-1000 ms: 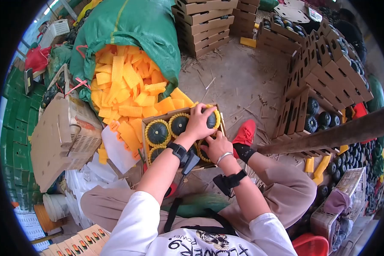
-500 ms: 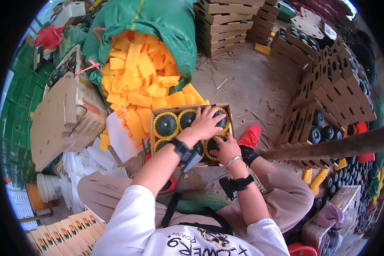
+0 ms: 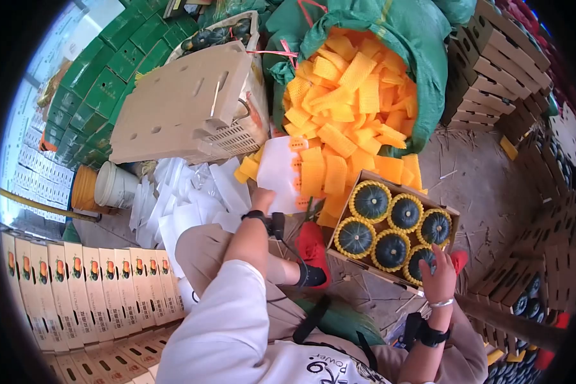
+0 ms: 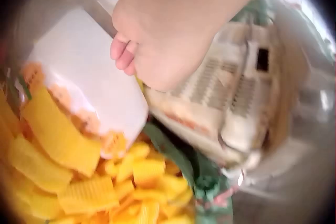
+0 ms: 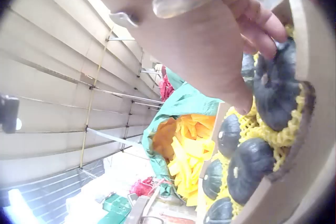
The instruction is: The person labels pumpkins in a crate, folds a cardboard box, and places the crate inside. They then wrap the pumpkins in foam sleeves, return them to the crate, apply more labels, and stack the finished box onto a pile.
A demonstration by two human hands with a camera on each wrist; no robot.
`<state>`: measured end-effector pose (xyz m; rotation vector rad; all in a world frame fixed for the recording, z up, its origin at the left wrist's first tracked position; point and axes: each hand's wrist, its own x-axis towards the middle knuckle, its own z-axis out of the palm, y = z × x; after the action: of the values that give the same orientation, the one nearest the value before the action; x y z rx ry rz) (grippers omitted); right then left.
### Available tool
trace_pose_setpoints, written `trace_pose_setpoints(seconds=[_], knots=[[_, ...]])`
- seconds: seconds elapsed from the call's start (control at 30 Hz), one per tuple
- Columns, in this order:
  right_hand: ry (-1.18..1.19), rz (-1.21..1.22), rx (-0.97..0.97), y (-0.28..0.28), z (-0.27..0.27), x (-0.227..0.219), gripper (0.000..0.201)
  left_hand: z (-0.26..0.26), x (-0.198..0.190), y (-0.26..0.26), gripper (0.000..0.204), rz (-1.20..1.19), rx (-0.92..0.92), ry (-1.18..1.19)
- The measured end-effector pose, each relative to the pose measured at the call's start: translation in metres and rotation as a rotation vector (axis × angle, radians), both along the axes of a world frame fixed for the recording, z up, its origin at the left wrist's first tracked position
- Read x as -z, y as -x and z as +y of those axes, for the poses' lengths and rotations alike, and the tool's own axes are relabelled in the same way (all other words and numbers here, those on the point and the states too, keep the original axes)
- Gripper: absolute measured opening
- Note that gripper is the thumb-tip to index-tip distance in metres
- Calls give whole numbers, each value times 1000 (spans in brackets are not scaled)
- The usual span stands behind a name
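A cardboard box [image 3: 397,276] holds several dark green pumpkins [image 3: 390,249] in two rows, each in a yellow foam net [image 3: 355,253]. My right hand [image 3: 440,278] is over the box's near right corner, fingers spread at the pumpkin [image 5: 275,85] there. My left hand [image 3: 262,200] is away from the box, beside a white sheet [image 3: 278,169] with orange labels along one edge. In the left wrist view its fingers [image 4: 124,56] bend loosely near that sheet, with nothing seen in them; the palm side is hidden.
Yellow foam nets spill from a green sack [image 3: 429,77] behind the box. White plastic sheets [image 3: 185,198] lie to the left, near a crate topped by cardboard [image 3: 179,96]. Printed cartons [image 3: 96,288] stand front left; stacked boxes [image 3: 493,70] at right. A wooden beam [image 3: 518,320] crosses at right.
My left hand has left the pumpkins and swung left to the labelled white sheet. My right hand stays by the near right pumpkin. The head view has turned left.
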<state>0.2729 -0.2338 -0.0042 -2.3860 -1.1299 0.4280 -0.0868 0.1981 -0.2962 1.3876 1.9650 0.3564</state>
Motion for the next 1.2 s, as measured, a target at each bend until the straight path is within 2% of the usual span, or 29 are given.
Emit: trace_pose_setpoints(seconds=[0.07,0.17,0.2,0.27,0.3,0.33,0.37,0.4,0.43,0.5,0.57,0.6,0.63,0.7,0.77,0.8,0.83,0.9,0.93,1.0,1.03,1.1,1.13,1.17,1.2], knots=[[7,14,6,11,13,-15,44,-34,-58,-40,61,203,-1,-34],[-76,-44,-45,22,15,-9,42,-38,-78,-52,74,244,-251,15],[-78,26,-19,28,18,-8,40,-21,-37,-36,69,32,-192,-48],[-59,10,-48,33,18,9,39,-21,-53,-30,61,-386,-135,-76],[-38,-10,-77,35,19,13,38,-28,-86,-40,57,-575,-133,-65],[-32,16,-89,37,23,10,38,-18,-88,-55,41,-610,-223,-259],[-28,44,-101,39,31,5,38,-7,-105,-66,37,-654,-94,-212],[-27,73,-113,44,41,0,37,1,-139,-74,34,-695,36,-166],[-52,208,-95,50,50,-5,38,-5,-178,-81,31,-734,166,-118],[-101,471,-77,66,67,-16,40,-49,-286,-102,28,-520,460,-221],[-227,795,-110,83,77,-8,47,-102,-362,-110,30,-359,712,-216],[-289,959,-125,91,82,-1,51,-126,-379,-106,33,-439,806,-194],[-391,1243,-132,99,86,3,55,-149,-389,-98,36,-518,903,-172],[-600,1800,-137,110,94,7,63,-190,-397,-84,46,-998,922,77],[-804,1989,-191,124,101,0,68,-213,-382,-70,53,-1222,782,243],[-830,2035,-59,124,97,-3,61,-219,-373,-65,57,-1326,714,345],[-912,1967,-49,121,90,-4,57,-222,-366,-60,63,-1378,598,441],[-1062,1827,-44,113,82,-10,50,-220,-342,-49,72,-1305,502,482],[-1108,1771,51,111,78,-30,44,-224,-336,-51,77,-1106,544,306],[-1041,1432,167,108,68,-46,43,-230,-331,-58,87,-711,583,-61],[-998,1269,215,108,67,-54,43,-223,-335,-59,92,-335,821,-509],[-985,1076,204,119,65,-70,53,-229,-352,-70,90,-645,868,-401],[-999,1032,186,127,66,-73,55,-228,-353,-76,87,-780,980,-252],[-1011,991,164,135,69,-74,58,-229,-348,-83,76,-770,1089,-242],[-1020,935,144,141,73,-73,69,-238,-348,-96,64,-986,1013,-49]])
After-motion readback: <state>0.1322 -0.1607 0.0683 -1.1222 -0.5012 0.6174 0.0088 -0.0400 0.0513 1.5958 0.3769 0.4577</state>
